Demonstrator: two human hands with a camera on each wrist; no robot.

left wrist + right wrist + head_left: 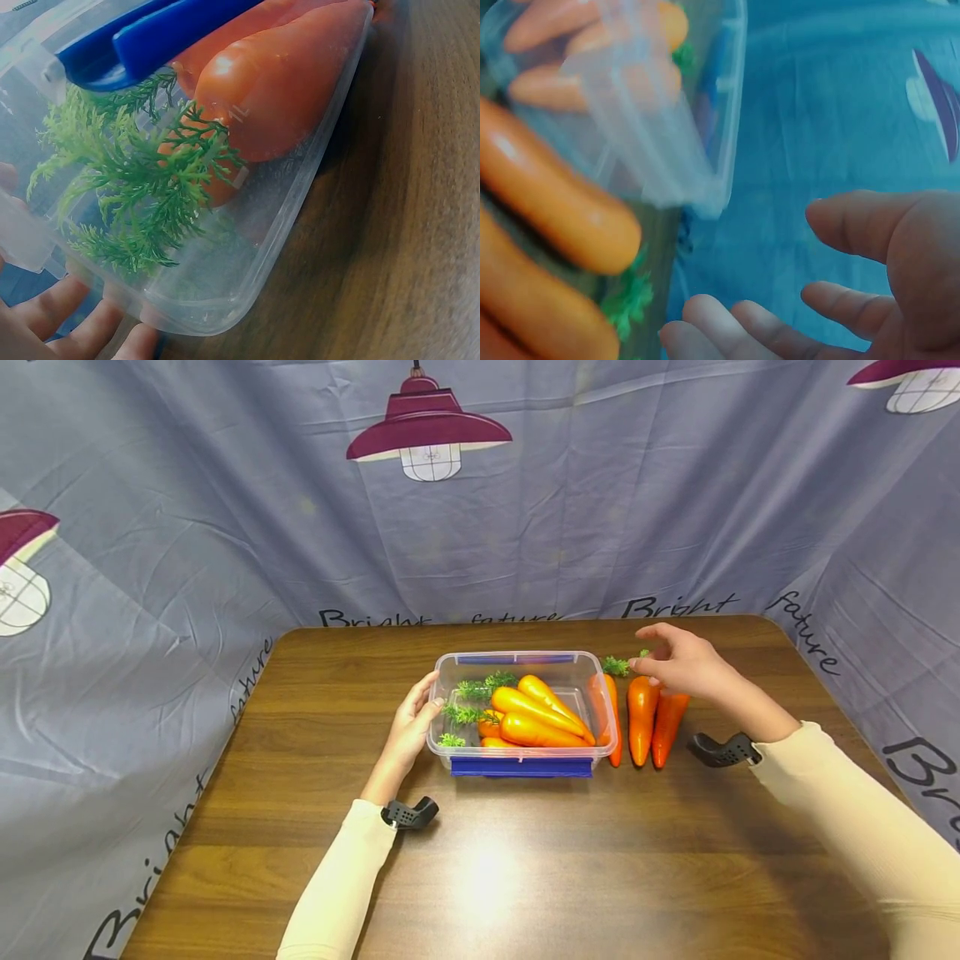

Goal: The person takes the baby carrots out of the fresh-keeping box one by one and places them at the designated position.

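Note:
A clear plastic food box [525, 752] with blue clip flaps holds several toy carrots [536, 731] with green leafy tops. My left hand [411, 720] grips the box at its left end, thumb at the rim and fingers along the outer wall; in the left wrist view the fingers [90, 319] touch the box's corner. To the box's right lie three more carrots [641, 718], tips toward me. Over their leafy ends hovers my right hand [684, 664], thumb and fingers apart, holding nothing; the right wrist view shows the gap between thumb and fingers.
Brown wooden table [480, 827] beneath everything, with a bright glare spot near its front. A grey-blue curtain [570, 527] printed with lamps and lettering hangs behind and at both sides. Black camera bands [411, 814] sit on both wrists.

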